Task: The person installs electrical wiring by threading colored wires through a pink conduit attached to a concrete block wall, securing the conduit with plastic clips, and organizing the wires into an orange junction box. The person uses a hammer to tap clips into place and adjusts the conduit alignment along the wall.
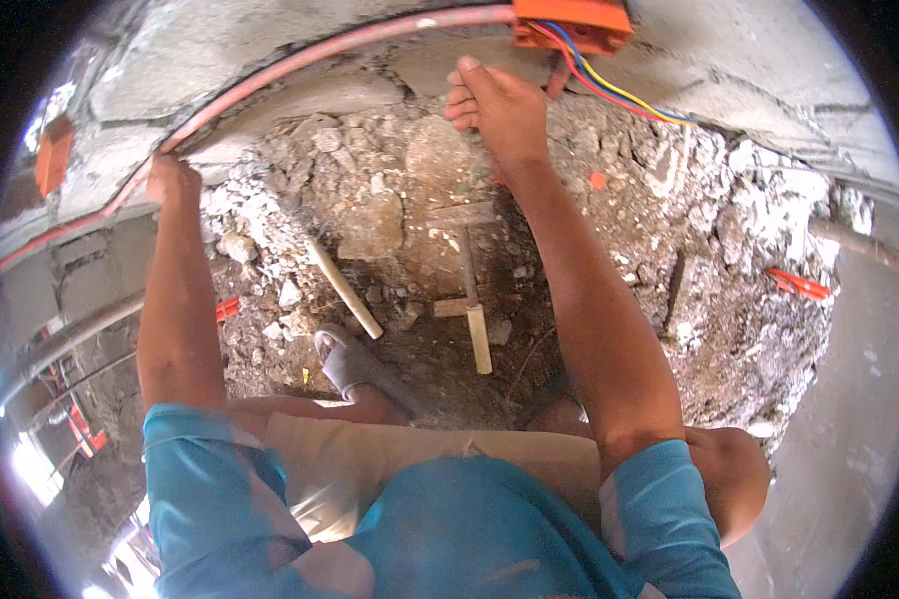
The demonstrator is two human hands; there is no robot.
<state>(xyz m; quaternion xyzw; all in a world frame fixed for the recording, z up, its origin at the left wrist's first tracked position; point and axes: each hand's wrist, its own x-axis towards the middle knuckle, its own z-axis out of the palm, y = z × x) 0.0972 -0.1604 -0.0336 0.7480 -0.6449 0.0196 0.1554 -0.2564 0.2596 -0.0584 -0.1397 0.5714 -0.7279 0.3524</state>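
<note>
My left hand [173, 180] is closed around a thin pinkish-red conduit [300, 65] at the wall, at the left. From there the conduit curves up along the wall to an orange electrical box [571, 22] at the top. Red, blue and yellow wires [609, 88] hang out of the box in a bent bundle. Just below and left of the box, my right hand [499, 112] is held up with its fingers curled and its thumb pointing up. Whatever those fingers may hold is too small or hidden to make out.
Rubble and broken concrete [370, 225] cover the ground before me. On it lie a tool with a pale handle [479, 339] and a pale stick [345, 288]. Red pieces [797, 284] lie at the right. Another orange box [54, 156] sits at the far left; my sandalled foot [355, 364] is below.
</note>
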